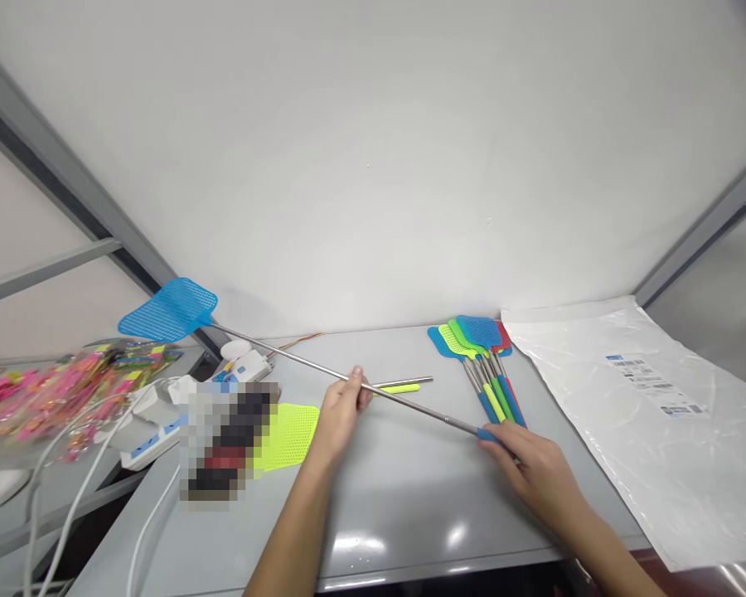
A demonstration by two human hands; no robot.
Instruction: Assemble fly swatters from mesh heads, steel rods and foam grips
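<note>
A blue fly swatter (171, 308) with its metal rod drawn out long slants across the desk, its perforated head up at the left. My right hand (535, 468) is closed around its blue grip. Partway along the rod, my left hand (343, 410) pinches the metal between thumb and fingers. Behind that hand lie a yellow-green handle (404, 388) and a thin metal rod (419, 380). A yellow-green swatter head (292, 435) rests flat beside my left forearm. Several collapsed fly swatters (497, 390) in mixed colours lie fanned together near my right hand.
A large white plastic mailer (646, 431) with a printed label covers the right side. Power strips (152, 444) and white cables (68, 506) run along the left. Several bagged colourful items (80, 385) fill the far left. A blurred patch (230, 448) hides something there.
</note>
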